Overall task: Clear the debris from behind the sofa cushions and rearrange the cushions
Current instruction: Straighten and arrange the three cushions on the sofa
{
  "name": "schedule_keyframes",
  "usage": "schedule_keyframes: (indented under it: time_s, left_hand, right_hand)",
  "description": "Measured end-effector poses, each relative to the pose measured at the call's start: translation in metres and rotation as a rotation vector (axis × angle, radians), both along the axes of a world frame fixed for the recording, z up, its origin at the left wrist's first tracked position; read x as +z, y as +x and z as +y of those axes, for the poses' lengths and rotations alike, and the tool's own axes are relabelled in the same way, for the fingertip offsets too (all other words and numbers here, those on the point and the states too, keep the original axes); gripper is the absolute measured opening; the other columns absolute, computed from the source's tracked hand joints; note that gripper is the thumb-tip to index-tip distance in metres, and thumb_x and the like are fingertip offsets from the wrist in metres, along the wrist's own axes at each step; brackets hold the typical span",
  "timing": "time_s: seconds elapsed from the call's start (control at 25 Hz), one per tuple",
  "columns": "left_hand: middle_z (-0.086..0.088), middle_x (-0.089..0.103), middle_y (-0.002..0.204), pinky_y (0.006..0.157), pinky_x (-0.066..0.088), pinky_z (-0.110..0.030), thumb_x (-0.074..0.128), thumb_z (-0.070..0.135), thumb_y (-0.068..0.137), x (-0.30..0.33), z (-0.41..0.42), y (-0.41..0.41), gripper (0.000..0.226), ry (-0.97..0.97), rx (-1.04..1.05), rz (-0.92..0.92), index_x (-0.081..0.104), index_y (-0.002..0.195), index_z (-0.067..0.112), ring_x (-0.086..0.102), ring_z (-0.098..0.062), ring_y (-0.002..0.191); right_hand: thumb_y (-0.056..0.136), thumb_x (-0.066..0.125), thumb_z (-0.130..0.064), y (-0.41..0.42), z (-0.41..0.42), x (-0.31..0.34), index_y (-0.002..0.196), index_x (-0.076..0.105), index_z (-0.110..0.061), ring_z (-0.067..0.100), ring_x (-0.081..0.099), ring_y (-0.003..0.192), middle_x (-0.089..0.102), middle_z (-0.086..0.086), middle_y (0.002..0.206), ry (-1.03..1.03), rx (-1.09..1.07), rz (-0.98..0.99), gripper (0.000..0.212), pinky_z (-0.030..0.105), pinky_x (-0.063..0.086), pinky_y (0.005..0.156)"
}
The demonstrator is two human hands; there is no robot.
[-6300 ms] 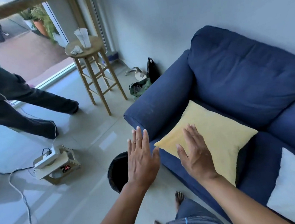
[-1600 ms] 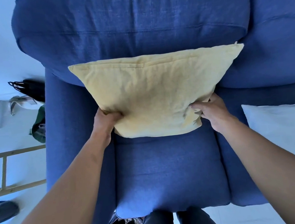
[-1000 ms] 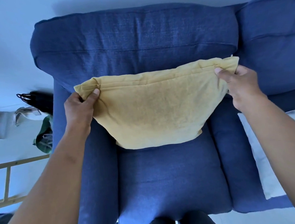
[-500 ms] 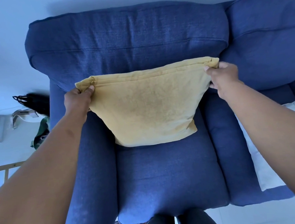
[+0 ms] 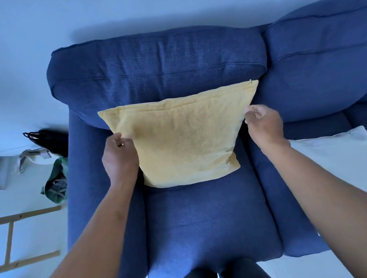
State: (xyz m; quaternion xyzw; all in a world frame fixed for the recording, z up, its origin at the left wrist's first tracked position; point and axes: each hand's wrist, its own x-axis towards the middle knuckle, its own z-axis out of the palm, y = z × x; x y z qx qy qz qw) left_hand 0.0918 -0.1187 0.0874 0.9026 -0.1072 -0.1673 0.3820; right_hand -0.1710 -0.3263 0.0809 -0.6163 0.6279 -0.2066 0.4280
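**Yellow cushion set against the sofa back, hands at its sides**

Both hands have dropped from the cushion's top corners since half a second ago, and the yellow cushion now stands propped on the seat with its top edge leaning on the blue back cushion. I see a square, soft cover in pale yellow, a seam running along the top and a small zip pull at its upper right corner. Its bottom edge sits on the seat cushion, toward the rear.

My left hand is at the yellow cushion's left edge, fingers curled, knuckles touching the fabric; I cannot tell whether they actually pinch it. My right hand is at the right edge, fingers loosely curled, fingertips just meeting the fabric, no clear hold.

Left of the yellow cushion the blue armrest runs close by, leaving little room on that side. To its right, a second back cushion butts against the first, and a white cushion lies on the next seat, well apart. In front of the yellow cushion, most of the seat is open blue fabric.

Beyond the armrest, bags lie on the floor beside wooden stool legs.
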Motion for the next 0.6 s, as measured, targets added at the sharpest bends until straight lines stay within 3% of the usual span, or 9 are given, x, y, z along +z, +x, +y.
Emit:
schedule_keyframes:
  time_s: [0.12, 0.2, 0.36, 0.48, 0.6]
  left_hand:
    - [0.003, 0.064, 0.129, 0.095, 0.048, -0.034, 0.048, 0.035, 0.102, 0.001, 0.008, -0.041, 0.039, 0.027, -0.196, -0.049, 0.058, 0.134, 0.016, 0.059, -0.014, 0.114]
    - [0.0, 0.06, 0.136, 0.102, 0.047, -0.039, 0.047, 0.031, 0.103, 0.003, 0.011, -0.066, 0.038, 0.032, -0.319, -0.089, 0.056, 0.136, 0.014, 0.056, -0.018, 0.124]
    - [-0.003, 0.052, 0.146, 0.105, 0.043, -0.041, 0.048, 0.026, 0.104, 0.005, 0.005, -0.111, 0.041, 0.054, -0.575, -0.186, 0.051, 0.142, 0.012, 0.048, -0.023, 0.134]
    - [-0.007, 0.038, 0.157, 0.114, 0.033, -0.041, 0.047, 0.028, 0.104, 0.008, -0.002, -0.144, 0.047, 0.09, -0.714, -0.208, 0.044, 0.148, 0.011, 0.035, -0.024, 0.144]
    - [-0.008, 0.025, 0.163, 0.119, 0.025, -0.043, 0.045, 0.03, 0.104, 0.014, -0.01, -0.188, 0.051, 0.095, -0.852, -0.254, 0.037, 0.152, 0.012, 0.022, -0.024, 0.15]
  right_hand:
    - [0.099, 0.05, -0.033, -0.011, 0.034, 0.006, 0.123, 0.064, -0.016, 0.016, 0.062, 0.117, 0.069, 0.0, 0.125, -0.058, 0.108, 0.047, 0.033, 0.025, 0.044, 0.091]
    - [0.1, 0.049, -0.036, -0.023, 0.052, 0.012, 0.122, 0.063, -0.016, 0.019, 0.061, 0.119, 0.068, 0.0, 0.125, -0.084, 0.154, 0.073, 0.033, 0.028, 0.044, 0.09]
    - [0.102, 0.045, -0.04, -0.058, 0.074, 0.019, 0.145, 0.048, -0.015, 0.025, 0.046, 0.137, 0.052, 0.005, 0.148, -0.112, 0.179, 0.203, 0.049, 0.045, 0.038, 0.113]
    - [0.104, 0.044, -0.037, -0.09, 0.088, 0.023, 0.151, 0.037, -0.011, 0.019, 0.023, 0.151, 0.035, 0.006, 0.159, -0.139, 0.193, 0.244, 0.054, 0.039, 0.024, 0.122]
    - [0.104, 0.045, -0.038, -0.137, 0.099, 0.027, 0.154, 0.03, -0.01, 0.02, 0.011, 0.154, 0.023, 0.008, 0.164, -0.207, 0.2, 0.317, 0.059, 0.041, 0.02, 0.123]
